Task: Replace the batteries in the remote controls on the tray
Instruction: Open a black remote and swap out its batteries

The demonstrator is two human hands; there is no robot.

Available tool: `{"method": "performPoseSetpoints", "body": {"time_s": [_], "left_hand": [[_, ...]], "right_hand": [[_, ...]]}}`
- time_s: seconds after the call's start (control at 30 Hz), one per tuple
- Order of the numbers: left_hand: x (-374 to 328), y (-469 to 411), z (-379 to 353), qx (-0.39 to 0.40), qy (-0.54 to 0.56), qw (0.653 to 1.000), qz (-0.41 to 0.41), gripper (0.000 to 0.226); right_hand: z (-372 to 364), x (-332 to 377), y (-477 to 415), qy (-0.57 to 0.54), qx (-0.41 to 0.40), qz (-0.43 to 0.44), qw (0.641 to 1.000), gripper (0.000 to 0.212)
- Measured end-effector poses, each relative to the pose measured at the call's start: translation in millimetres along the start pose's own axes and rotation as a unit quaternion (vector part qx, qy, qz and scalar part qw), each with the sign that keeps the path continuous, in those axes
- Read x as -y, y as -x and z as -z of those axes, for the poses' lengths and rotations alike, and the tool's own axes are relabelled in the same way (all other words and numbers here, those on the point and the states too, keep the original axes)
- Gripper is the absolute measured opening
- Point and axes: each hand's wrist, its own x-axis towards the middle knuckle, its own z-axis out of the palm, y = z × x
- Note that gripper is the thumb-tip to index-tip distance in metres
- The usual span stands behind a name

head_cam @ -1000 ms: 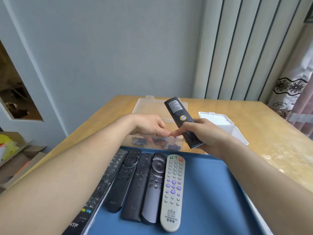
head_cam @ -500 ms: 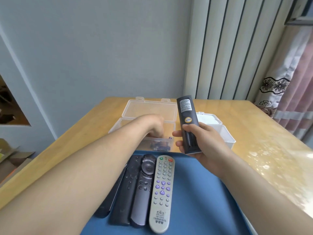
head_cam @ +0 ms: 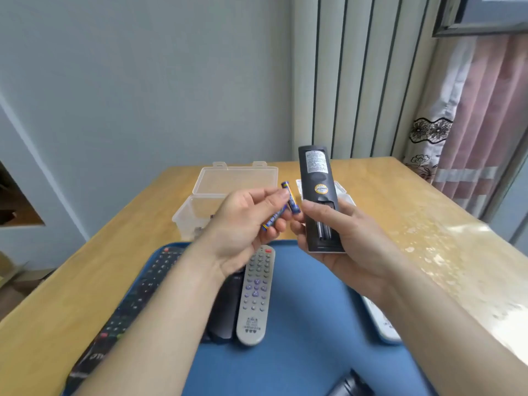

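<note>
1. Left hand (head_cam: 240, 224): raised above the tray, palm toward the camera, fingers curled. It pinches two blue batteries (head_cam: 291, 198) between thumb and fingertips. One cell stands nearly upright above the fingers. The other slants down across the palm.
2. Right hand (head_cam: 353, 242): fingers and thumb wrapped around the lower half of the black remote (head_cam: 316, 181). The remote is held off the surface, back side to the camera, top end pointing up and away.
3. Black remote, detail: white label near the top, round yellow sticker mid-body. The battery compartment (head_cam: 324, 234) at the lower end is uncovered. Two slim metallic shapes show inside; cannot tell whether they are cells or contacts.
4. The upright battery is just beside the remote's left edge, not touching it.
5. Blue tray (head_cam: 303, 347): lies below both hands on the wooden surface (head_cam: 405, 212).
6. On the tray: a grey remote (head_cam: 255, 295), buttons up. Dark remotes (head_cam: 134, 301) lie to its left, partly hidden by the left forearm. A white remote (head_cam: 381, 321) lies at the right edge.
7. Behind the tray: a clear plastic box (head_cam: 190, 217), lid open and tipped back.
</note>
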Motion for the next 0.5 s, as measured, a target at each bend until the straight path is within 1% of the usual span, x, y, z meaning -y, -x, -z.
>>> {"method": "performPoseSetpoints", "body": {"time_s": [0.07, 0.13, 0.27, 0.33, 0.4, 0.43, 0.5], "left_hand": [[11.4, 18.0, -9.3, -0.015, 0.033, 0.999, 0.008, 0.014], [20.5, 32.6, -13.6, -0.029, 0.048, 0.998, 0.005, 0.013], [33.1, 57.9, -15.8, -0.035, 0.042, 0.998, 0.016, 0.012], [36.0, 63.0, -15.4, -0.045, 0.029, 0.998, 0.02, 0.017], [34.7, 64.7, -15.0, -0.062, -0.032, 0.998, 0.0, 0.027], [33.3, 64.6, -14.7, -0.07, -0.081, 0.994, -0.023, 0.028], [35.6, 64.3, -15.0, -0.088, -0.182, 0.977, -0.074, 0.021]], "right_hand": [[-1.1, -1.8, 11.2, 0.036, 0.012, 0.012, 0.999, 0.026], [0.3, -5.6, 20.5, 0.059, 0.012, 0.01, 0.998, 0.027], [5.4, -16.9, 39.9, 0.089, 0.008, -0.012, 0.996, 0.023], [7.5, -19.5, 45.7, 0.111, 0.003, -0.019, 0.994, 0.021], [8.6, -19.9, 47.9, 0.118, -0.008, -0.027, 0.993, 0.021], [8.3, -19.4, 48.0, 0.118, -0.013, -0.028, 0.993, 0.022], [8.5, -20.4, 49.1, 0.117, -0.022, -0.023, 0.993, 0.022]]}}
